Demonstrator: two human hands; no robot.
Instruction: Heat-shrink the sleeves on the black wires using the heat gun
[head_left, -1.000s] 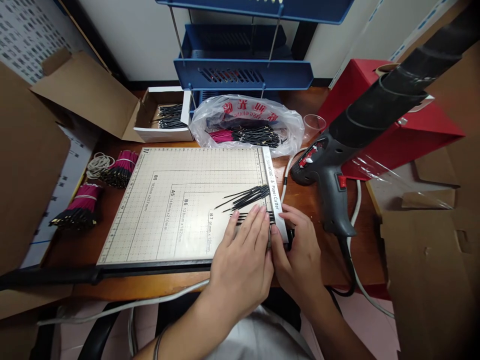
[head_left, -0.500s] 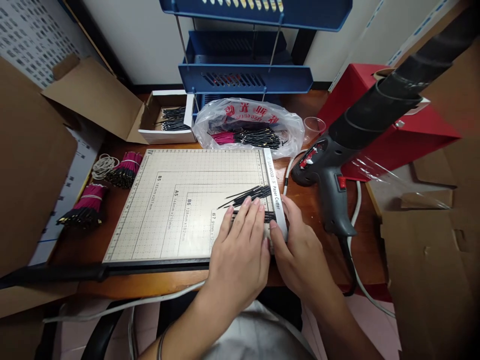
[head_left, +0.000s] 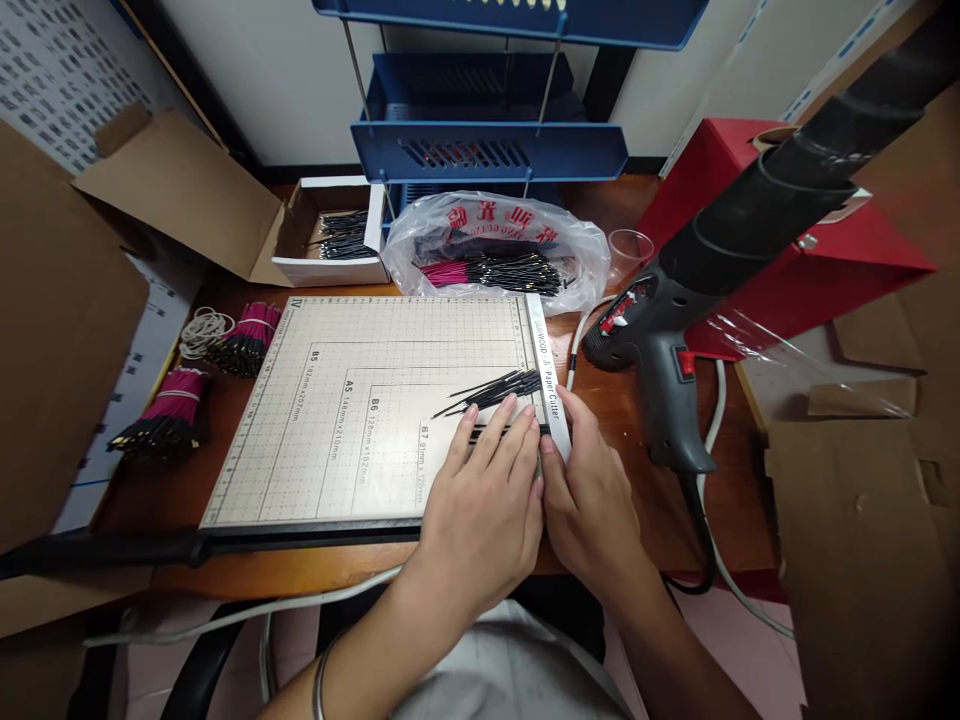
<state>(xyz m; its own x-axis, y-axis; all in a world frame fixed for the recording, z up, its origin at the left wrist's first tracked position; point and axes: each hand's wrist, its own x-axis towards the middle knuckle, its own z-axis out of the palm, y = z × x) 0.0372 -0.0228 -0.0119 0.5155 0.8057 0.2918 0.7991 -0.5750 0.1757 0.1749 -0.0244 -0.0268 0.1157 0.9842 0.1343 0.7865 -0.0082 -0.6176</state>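
On the desk lies a paper cutter (head_left: 352,400) with a printed size grid and a silver rail (head_left: 546,365) along its right side. My left hand (head_left: 484,490) rests flat on it, fingers stretched over thin black wires (head_left: 510,431) whose ends point to the rail. Just beyond my fingertips, a loose bunch of black wires (head_left: 491,388) lies against the rail. My right hand (head_left: 592,490) is closed around the rail's near end, thumb on the inner side by the wire ends and fingers outside. The wires' part under my left palm is hidden.
A dark grey heat gun (head_left: 667,350) stands at right before a red box (head_left: 810,230). Behind the cutter are a plastic bag (head_left: 577,235) of wires, an open carton (head_left: 330,272) and a blue rack (head_left: 487,150). Tied magenta-black bundles (head_left: 180,400) lie left, near the cutter's black handle (head_left: 112,552).
Both hands stay at the rail with small shifts; the right hand has moved slightly inward and left. The black wires under my left fingers remain pressed down. The view has shifted a little.
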